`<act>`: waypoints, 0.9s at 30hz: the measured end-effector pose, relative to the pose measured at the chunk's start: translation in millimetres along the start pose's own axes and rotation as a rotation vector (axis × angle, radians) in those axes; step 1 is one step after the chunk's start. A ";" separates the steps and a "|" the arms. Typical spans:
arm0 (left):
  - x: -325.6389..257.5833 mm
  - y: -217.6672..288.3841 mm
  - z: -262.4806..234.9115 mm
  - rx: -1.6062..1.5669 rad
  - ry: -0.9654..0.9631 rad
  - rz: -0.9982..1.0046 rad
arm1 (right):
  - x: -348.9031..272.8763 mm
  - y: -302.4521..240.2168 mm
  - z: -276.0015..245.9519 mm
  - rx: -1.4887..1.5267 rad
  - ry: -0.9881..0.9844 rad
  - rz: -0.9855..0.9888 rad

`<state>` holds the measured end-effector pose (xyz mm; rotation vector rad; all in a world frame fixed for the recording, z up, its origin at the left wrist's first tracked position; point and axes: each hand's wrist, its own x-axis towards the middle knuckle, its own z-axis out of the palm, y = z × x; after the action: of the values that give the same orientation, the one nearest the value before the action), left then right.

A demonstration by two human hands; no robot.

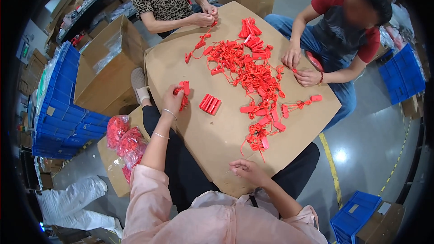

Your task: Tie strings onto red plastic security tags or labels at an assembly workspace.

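Note:
My left hand [173,97] is closed around a small bundle of red corded plastic pieces [184,91], held over the left side of the cardboard-topped table [199,138]. Just right of it, several red plastic pieces [210,104] lie side by side in a neat row. Close to the table's near edge, my right hand [248,172] has its fingers curled together; a faint thin strand seems to show by the fingertips, too fine to make out. A large tangled pile of red corded pieces [253,77] spreads across the middle and right.
Across the table a person in a leopard-print shirt [158,0] handles a red cord; another person [339,31] works at the right edge. Bagged red pieces [124,138] sit on cardboard at lower left. Blue crates [63,108] and an open carton [106,74] stand left.

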<state>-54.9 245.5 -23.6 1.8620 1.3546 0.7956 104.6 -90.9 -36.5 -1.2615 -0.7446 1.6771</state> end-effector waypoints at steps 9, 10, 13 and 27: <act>-36.3 20.6 49.1 0.415 -0.195 0.309 | -27.2 -23.8 -30.0 -0.572 0.227 -0.081; -39.9 20.7 55.0 0.487 -0.158 0.289 | -29.9 -26.9 -34.4 -0.782 0.263 -0.102; -34.9 14.9 62.6 0.486 -0.125 0.282 | -38.8 -32.9 -42.8 -0.969 0.544 -0.127; -60.2 38.5 68.6 0.175 -0.343 0.065 | -24.9 -23.0 -40.8 -0.933 0.653 -0.365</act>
<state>4.5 167.2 -36.3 2.0736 1.1796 0.3727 152.6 -105.2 -18.7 -1.9949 -1.2853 0.5044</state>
